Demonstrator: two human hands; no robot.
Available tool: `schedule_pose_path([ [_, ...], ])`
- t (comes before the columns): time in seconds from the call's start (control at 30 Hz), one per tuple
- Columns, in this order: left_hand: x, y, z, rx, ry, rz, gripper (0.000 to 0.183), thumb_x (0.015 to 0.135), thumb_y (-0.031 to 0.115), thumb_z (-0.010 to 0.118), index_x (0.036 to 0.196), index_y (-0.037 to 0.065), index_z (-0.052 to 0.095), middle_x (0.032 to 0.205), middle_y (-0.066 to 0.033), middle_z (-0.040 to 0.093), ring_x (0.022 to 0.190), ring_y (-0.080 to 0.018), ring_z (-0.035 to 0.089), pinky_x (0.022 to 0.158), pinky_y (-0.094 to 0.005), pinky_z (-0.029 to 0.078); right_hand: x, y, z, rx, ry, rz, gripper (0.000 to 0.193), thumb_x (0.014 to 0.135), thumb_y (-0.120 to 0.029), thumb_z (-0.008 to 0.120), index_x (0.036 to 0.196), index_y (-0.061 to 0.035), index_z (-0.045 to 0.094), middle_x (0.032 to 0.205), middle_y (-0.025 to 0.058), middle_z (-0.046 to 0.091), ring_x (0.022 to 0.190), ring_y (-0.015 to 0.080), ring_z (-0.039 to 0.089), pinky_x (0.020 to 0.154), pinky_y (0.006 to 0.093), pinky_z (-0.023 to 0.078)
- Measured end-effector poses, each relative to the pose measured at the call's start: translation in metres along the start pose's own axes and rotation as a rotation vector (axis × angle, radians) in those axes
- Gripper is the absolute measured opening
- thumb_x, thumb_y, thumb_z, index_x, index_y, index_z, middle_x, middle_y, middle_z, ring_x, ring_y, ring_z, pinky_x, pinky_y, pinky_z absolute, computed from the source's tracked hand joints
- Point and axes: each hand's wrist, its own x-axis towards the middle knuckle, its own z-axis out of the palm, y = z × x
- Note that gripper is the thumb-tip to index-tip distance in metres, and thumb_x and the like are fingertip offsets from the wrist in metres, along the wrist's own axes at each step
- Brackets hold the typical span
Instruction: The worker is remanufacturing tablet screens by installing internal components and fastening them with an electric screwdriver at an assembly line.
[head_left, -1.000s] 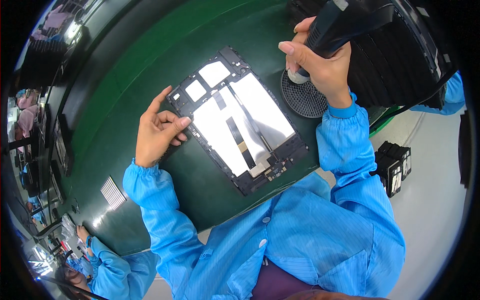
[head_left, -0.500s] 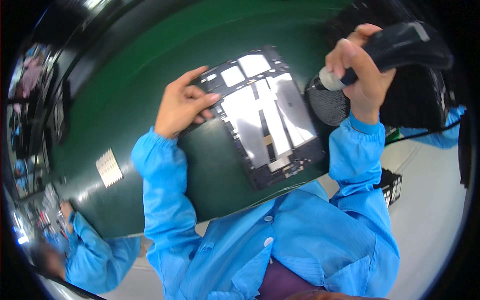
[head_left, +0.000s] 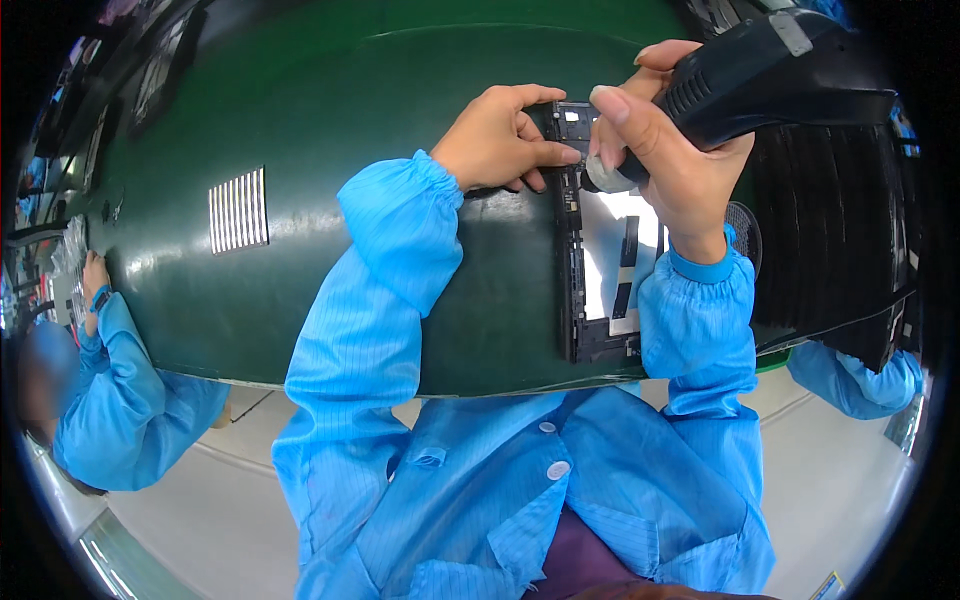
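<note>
An opened tablet-like device, black frame with white panels inside, lies on the green work surface. My left hand rests on the device's upper left corner, fingers pressing its edge. My right hand grips a black electric screwdriver, whose grey tip points down onto the device's upper part. My right forearm in a blue sleeve covers part of the device.
A round black mesh dish sits right of the device, beside a black ribbed tray. A striped white label lies at left. A co-worker in blue stands at far left, another blue sleeve at right.
My right hand has brought the screwdriver from the mesh dish over onto the device's top. The view has shifted, so the device now lies further right. My left hand stays on its corner.
</note>
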Motion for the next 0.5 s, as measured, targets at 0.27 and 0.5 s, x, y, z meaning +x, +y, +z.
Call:
schedule_pose_path([
  [0.27,-0.0008,0.0015,0.0009,0.016,0.02,-0.015,0.063,0.074,0.012,0.073,0.128,-0.001,0.042,0.066,-0.0089,0.064,0.053,-0.0119,0.062,0.043,-0.022,0.044,0.0008,0.0037,0.0052,0.004,-0.014,0.031,0.032,0.077,0.002,0.066,0.104,0.0021,0.049,0.061,0.0077,0.054,0.049,0.0156,0.055,0.049,0.0311,0.048],
  [0.5,-0.0008,0.0014,0.0018,0.014,0.022,-0.004,0.063,0.074,0.013,0.073,0.127,0.0,0.043,0.067,-0.0091,0.064,0.054,-0.0117,0.062,0.043,-0.0221,0.045,0.0006,0.0059,0.0018,0.0,-0.021,0.049,0.032,0.077,0.002,0.066,0.104,0.0017,0.049,0.061,0.0076,0.054,0.049,0.0154,0.055,0.05,0.0309,0.048],
])
